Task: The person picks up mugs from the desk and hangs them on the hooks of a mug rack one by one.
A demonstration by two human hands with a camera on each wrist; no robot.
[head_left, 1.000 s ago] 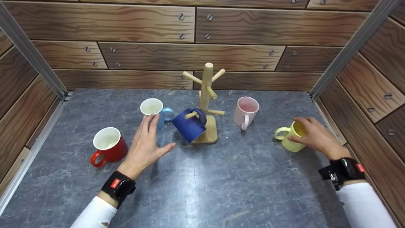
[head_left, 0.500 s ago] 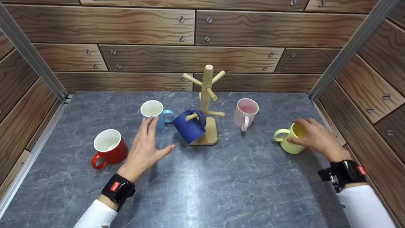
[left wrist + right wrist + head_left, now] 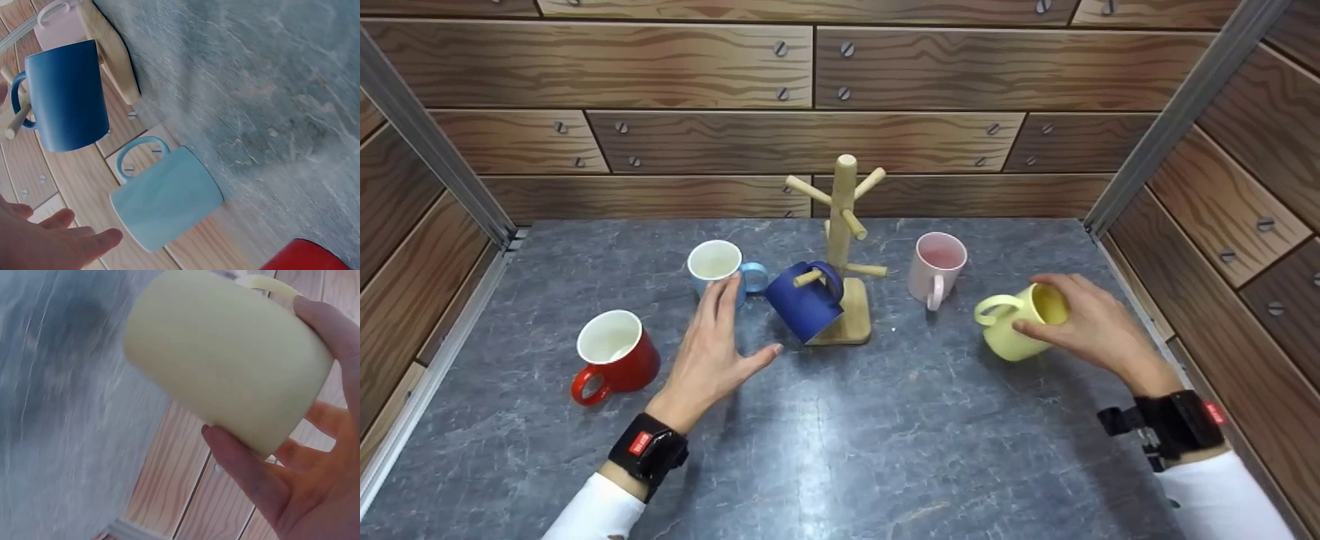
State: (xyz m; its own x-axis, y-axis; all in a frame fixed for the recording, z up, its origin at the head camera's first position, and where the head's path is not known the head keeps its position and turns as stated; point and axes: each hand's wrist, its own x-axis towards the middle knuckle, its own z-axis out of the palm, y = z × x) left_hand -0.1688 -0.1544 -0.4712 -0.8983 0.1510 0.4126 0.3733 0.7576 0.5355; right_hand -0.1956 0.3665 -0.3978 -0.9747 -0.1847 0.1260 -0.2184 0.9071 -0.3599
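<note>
My right hand [image 3: 1091, 326] grips a yellow mug [image 3: 1011, 334] near its rim, thumb on one side and fingers on the other. The mug tilts, its handle pointing left; the right wrist view shows the mug [image 3: 225, 354] raised off the table. My left hand [image 3: 703, 356] hovers with fingers extended and thumb spread, holding nothing. Its fingertips overlap the light blue mug [image 3: 715, 261] in the head view; the left wrist view shows that mug [image 3: 169, 197] standing apart from them. A dark blue mug [image 3: 802, 304] hangs by its handle on a lower peg of the wooden mug tree [image 3: 840, 225].
A red mug [image 3: 622, 360] with a white inside stands left of my left hand. Right of the mug tree stands a pink mug [image 3: 936, 266]. Wood-patterned panels [image 3: 697, 67] enclose the grey marbled table [image 3: 885, 450] at the back and sides.
My right hand has lifted the yellow mug, tilted it and shifted it slightly left. My left hand has stayed nearly still. The head view has shifted a little.
</note>
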